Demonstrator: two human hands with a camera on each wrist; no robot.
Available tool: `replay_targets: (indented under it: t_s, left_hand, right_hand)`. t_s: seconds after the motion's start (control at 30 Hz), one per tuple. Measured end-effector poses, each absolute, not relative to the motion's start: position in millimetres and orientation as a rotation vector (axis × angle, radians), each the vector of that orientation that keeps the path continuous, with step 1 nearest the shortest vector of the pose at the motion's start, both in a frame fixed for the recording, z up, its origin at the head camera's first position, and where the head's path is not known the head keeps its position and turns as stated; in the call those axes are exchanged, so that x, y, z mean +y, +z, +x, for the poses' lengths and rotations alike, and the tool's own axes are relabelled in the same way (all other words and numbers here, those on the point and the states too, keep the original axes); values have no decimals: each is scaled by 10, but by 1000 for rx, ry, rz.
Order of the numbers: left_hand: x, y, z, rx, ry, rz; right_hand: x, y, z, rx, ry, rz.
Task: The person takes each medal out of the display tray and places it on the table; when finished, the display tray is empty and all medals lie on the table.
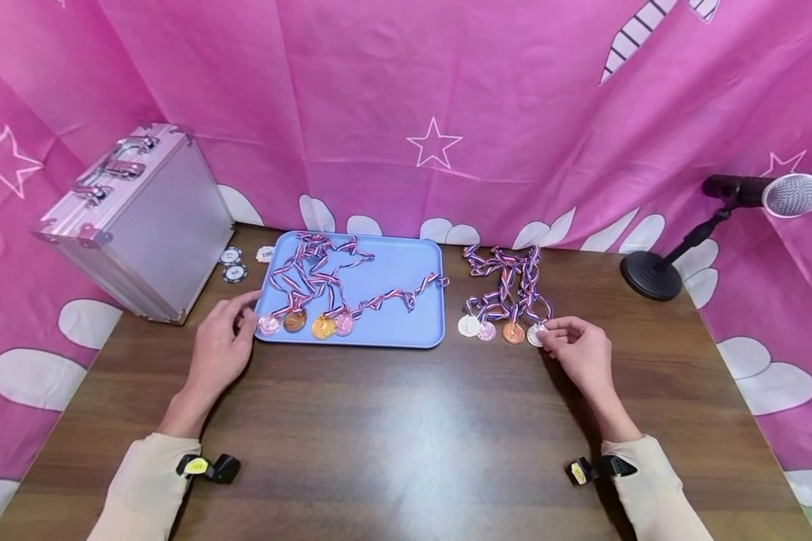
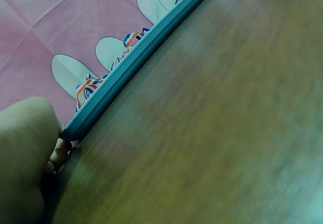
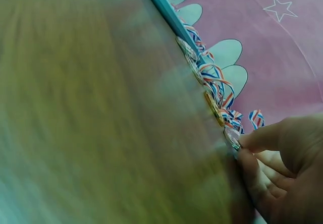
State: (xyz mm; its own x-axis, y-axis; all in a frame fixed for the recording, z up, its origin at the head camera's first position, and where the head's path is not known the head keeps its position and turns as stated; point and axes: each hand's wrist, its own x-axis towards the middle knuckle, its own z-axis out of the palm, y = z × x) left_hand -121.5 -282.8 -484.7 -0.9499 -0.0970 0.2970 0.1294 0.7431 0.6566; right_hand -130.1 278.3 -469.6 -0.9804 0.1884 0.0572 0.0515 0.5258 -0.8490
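Note:
At the left end of the blue tray (image 1: 406, 330), my left hand (image 1: 222, 342) touches the rim with its fingertips and thumb. On the tray lie a gold medal (image 1: 323, 327), a bronze medal (image 1: 295, 321) and two pinkish medals, their striped ribbons (image 1: 311, 278) tangled behind them. To the right of the tray, my right hand (image 1: 580, 353) pinches the edge of a silver medal (image 1: 535, 335) between thumb and fingers. Beside that medal, in a row on the table, are a copper-coloured medal (image 1: 513, 333), a pinkish one and another silver medal (image 1: 469, 325), with ribbons bunched behind.
A silver case (image 1: 156, 218) stands at the back left, with several poker chips (image 1: 234, 273) beside it. At the back right is a microphone (image 1: 792, 195) on a black stand (image 1: 652, 275). Pink curtain (image 1: 372, 98) hangs behind the wooden table (image 1: 406, 443).

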Motion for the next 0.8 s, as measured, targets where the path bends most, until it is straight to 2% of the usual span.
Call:
replay_targets:
  t_s: [0.23,0.8]
  left_hand:
    - [-2842,-4858,-1220,-2638,-1036,-19]
    - [-2832,-4847,-1203,-2626,-1030,-18]
  right_hand:
    - [2756,-4755,-1286,-2645,1133,-160]
    - [2660,-4772,-1220,-2459,1234,-152]
